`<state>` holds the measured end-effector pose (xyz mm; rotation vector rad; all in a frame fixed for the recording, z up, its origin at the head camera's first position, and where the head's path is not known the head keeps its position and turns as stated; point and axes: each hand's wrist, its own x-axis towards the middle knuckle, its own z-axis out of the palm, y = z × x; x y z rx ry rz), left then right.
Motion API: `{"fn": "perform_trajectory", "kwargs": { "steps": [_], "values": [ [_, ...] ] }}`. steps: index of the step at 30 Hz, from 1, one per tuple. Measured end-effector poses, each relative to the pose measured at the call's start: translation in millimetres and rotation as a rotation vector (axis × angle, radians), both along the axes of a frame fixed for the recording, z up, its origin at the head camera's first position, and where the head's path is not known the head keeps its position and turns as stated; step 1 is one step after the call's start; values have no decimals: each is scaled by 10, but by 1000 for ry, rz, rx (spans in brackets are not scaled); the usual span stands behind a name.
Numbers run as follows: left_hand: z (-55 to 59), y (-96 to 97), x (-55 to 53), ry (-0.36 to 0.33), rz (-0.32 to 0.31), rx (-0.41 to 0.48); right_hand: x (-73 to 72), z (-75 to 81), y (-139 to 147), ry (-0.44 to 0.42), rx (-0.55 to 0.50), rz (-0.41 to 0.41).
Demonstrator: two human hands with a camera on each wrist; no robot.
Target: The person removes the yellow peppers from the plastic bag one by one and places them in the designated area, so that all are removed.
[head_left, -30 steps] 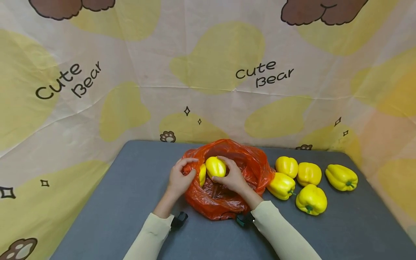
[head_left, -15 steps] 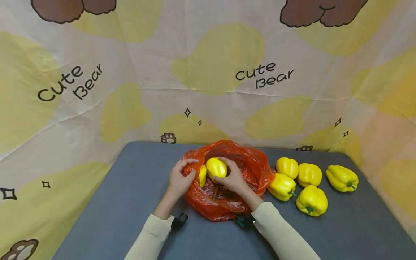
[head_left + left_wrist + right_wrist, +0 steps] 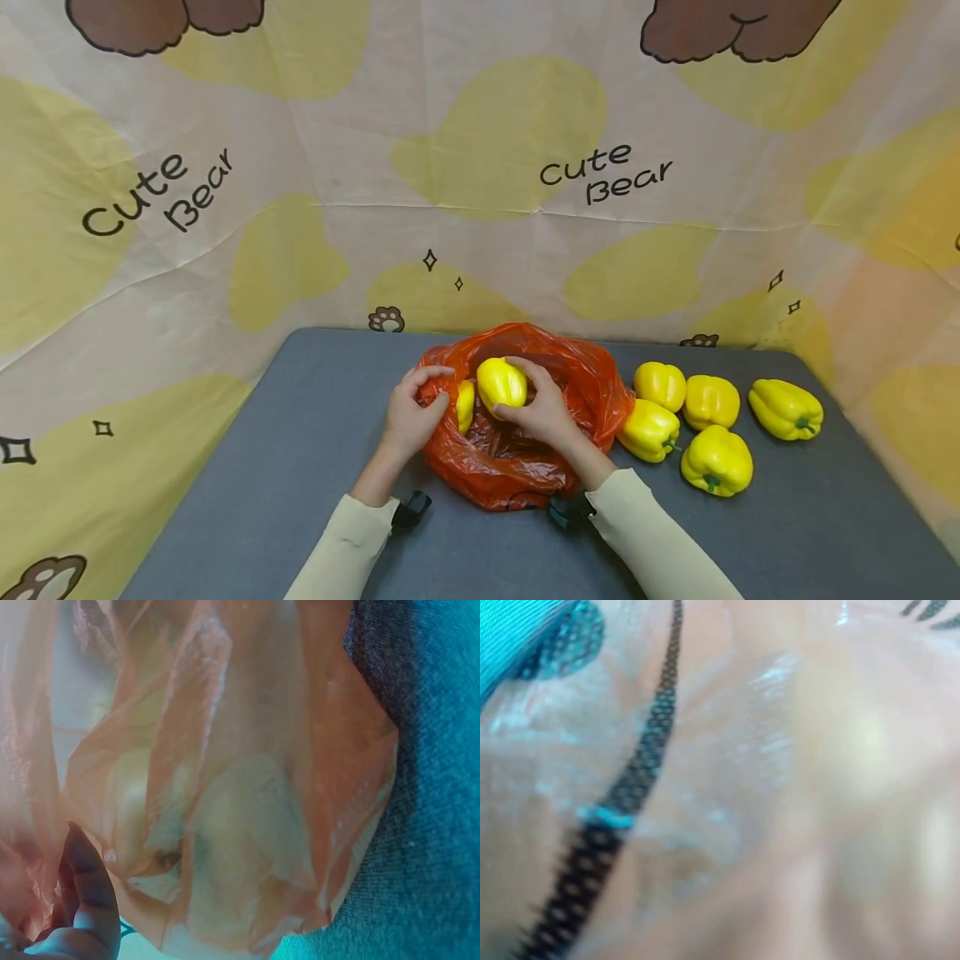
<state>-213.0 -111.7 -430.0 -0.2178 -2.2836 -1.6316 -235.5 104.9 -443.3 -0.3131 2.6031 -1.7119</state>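
A red plastic bag (image 3: 491,477) stands on the table with its mouth wide and facing up. My left hand (image 3: 411,417) grips the bag's left rim, thumb inside and fingers along the edge. In the bag's mouth, my right hand (image 3: 546,410) holds a yellow bell pepper (image 3: 501,387) between thumb and fingers. Beside it, against the bag's left wall, shows part of another yellow bell pepper (image 3: 465,406). In the left wrist view, pale rounded shapes show through the thin bag (image 3: 352,757), with fingers (image 3: 94,907) at lower left. The right wrist view is mostly blurred plastic.
Several yellow bell peppers lie right of the bag; the nearest one (image 3: 648,430) is right at its side. A separate pepper (image 3: 786,409) lies farthest right. The grey table (image 3: 300,467) ends at a printed cloth backdrop (image 3: 480,150).
The pepper in my right hand has risen very slightly within the bag's mouth. My left hand keeps its hold on the rim, and the peppers on the table stay put.
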Motion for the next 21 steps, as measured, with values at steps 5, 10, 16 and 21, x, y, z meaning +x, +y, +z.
{"fn": "perform_trajectory", "kwargs": {
  "steps": [5, 10, 16, 21],
  "values": [
    [50, 0, 25, -8, 2, -7, 39, 99, 39, -11, -39, 7],
    [-8, -2, -5, -6, -5, 6, 61, 165, 127, 14, -43, 4],
    [-36, -4, -13, 18, -23, 18, 74, 209, 188, 41, -40, 8],
    [-52, -13, -10, 31, -19, 4, 112, 270, 237, 44, -47, 20]
  ]
}}
